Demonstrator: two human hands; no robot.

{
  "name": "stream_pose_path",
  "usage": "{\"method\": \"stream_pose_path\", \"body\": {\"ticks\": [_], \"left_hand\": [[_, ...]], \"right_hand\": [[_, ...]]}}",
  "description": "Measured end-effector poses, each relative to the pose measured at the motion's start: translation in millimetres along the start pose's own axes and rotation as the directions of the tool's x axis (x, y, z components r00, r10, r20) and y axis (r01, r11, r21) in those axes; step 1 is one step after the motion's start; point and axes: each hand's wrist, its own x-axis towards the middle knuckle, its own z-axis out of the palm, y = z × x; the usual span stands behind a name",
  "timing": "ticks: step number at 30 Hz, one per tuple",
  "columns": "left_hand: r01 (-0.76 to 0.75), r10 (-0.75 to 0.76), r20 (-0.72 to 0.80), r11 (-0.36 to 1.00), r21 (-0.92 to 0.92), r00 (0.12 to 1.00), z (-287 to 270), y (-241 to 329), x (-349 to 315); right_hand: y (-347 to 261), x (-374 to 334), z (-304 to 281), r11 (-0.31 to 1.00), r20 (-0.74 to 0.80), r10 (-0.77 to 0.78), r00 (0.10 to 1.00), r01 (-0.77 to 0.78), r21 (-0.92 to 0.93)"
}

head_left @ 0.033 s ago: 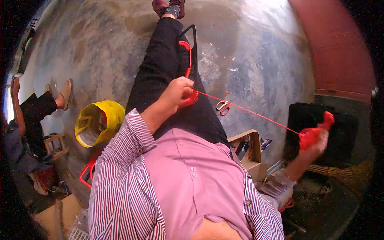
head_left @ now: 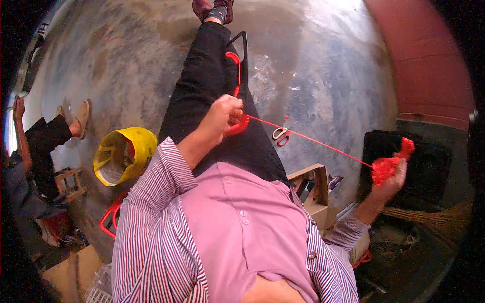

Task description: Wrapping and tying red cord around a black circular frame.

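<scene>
My left hand (head_left: 218, 120) is closed around a slim black frame (head_left: 246, 53) with a bent top end, lying along my legs. Red cord is wound around parts of this frame, in a curved wrapped stretch (head_left: 234, 56) near the top and again under my fingers. From there a single red cord (head_left: 313, 140) runs taut to the right. At its other end, my right hand (head_left: 395, 181) grips a bunched red cord bundle (head_left: 385, 170), held out to my right side. My fingers partly hide the frame at the left grip.
Scissors (head_left: 281, 135) lie on the floor right of my legs, near an open cardboard box (head_left: 323, 189). A yellow bucket (head_left: 144, 149) stands to the left. Straw broom bristles (head_left: 429, 216) and a black bulky thing (head_left: 386, 136) are at right. Another person's foot (head_left: 85, 118) shows at far left.
My right hand has shifted slightly left with the cord bundle. My left hand and the frame have stayed nearly in place, and the cord remains taut.
</scene>
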Motion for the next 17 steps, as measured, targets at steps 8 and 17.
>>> {"method": "stream_pose_path", "body": {"ticks": [8, 17], "left_hand": [[-0.835, 0.677, 0.597, 0.047, 0.548, 0.431, 35.9, -6.3, -51.2], [-0.748, 0.700, 0.270, 0.647, 0.151, 0.661, -6.1, 48.3, -40.9]], "right_hand": [[76.7, -120.7, 148.0, 0.745, 0.703, 0.469, 0.535, -0.667, 0.010], [89.8, -79.3, 204.6, 0.816, 0.929, 0.319, 0.191, -0.554, -0.166]]}}
